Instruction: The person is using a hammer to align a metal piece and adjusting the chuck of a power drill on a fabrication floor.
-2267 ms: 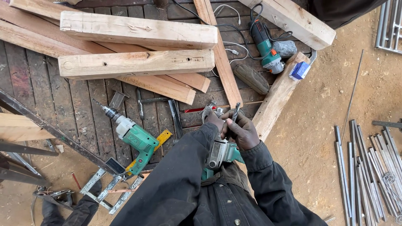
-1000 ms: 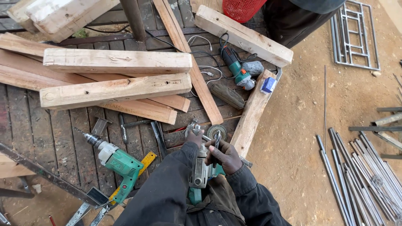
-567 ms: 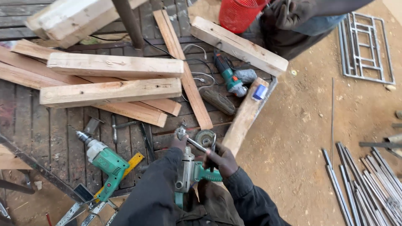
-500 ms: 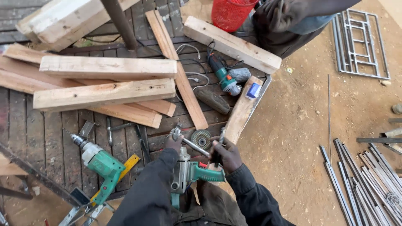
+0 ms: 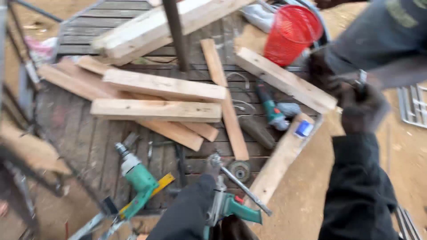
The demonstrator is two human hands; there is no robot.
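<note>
Left grip (image 5: 209, 178) wrapped tight round the metal head of a green angle grinder (image 5: 227, 206), low in the head view, with a dark sleeve (image 5: 182, 218) covering the arm. Right by that grip, to its right, the grinder's round disc (image 5: 240, 170) and a long grey metal rod (image 5: 247, 191) slanting down and away, touching the grinder. Right grip (image 5: 362, 109) up high and well apart from the left one, closed round a small thin metal thing (image 5: 361, 82) that pokes out of the top; too blurry to tell what kind of thing. Beside the right grip, to its left, another person's dark hand (image 5: 322, 73) and grey sleeve (image 5: 378, 35), very close, maybe touching. Left of the left grip, a green drill (image 5: 135, 173) lying on the dark wooden worktop (image 5: 89, 146), with a yellow level (image 5: 158, 186) just under it. Above the left grip, many pale wooden planks (image 5: 155, 110) piled across each other, one long plank (image 5: 224, 100) pointing up and away. Between the two grips, a second green power tool (image 5: 271, 111) with a grey cloth beside it, a small blue box (image 5: 304, 129) on a slanting plank (image 5: 280, 164), and a red basket (image 5: 291, 31) far up. Sandy ground (image 5: 302, 213) under the right arm, below the right grip
</note>
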